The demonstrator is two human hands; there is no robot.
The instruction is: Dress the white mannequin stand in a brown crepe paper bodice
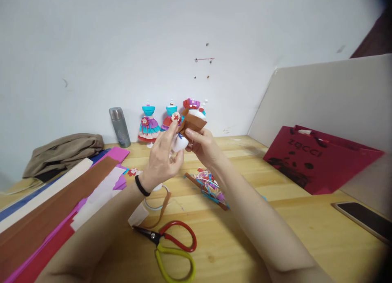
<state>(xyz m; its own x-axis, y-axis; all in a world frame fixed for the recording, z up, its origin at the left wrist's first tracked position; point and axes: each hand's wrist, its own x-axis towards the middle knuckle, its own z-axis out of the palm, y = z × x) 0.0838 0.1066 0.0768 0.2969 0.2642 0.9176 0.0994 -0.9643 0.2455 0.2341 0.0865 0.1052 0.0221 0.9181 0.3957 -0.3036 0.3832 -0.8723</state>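
Note:
Both hands are raised above the table around a small white dress form, tilted, with its lower end toward me. My left hand, with a black band at the wrist, is closed around the form's left side. Brown crepe paper wraps across the form. My right hand pinches this paper, thumb on top, close to the form. Fingers partly hide where paper and form meet. Behind the hands stand small dress forms in paper dresses; one is turquoise, purple and red.
Scissors with red and yellow handles lie in front, beside a roll of tape. Paper scraps are heaped mid-table. Coloured paper sheets, brown cloth and a flask are left; a red bag and phone right.

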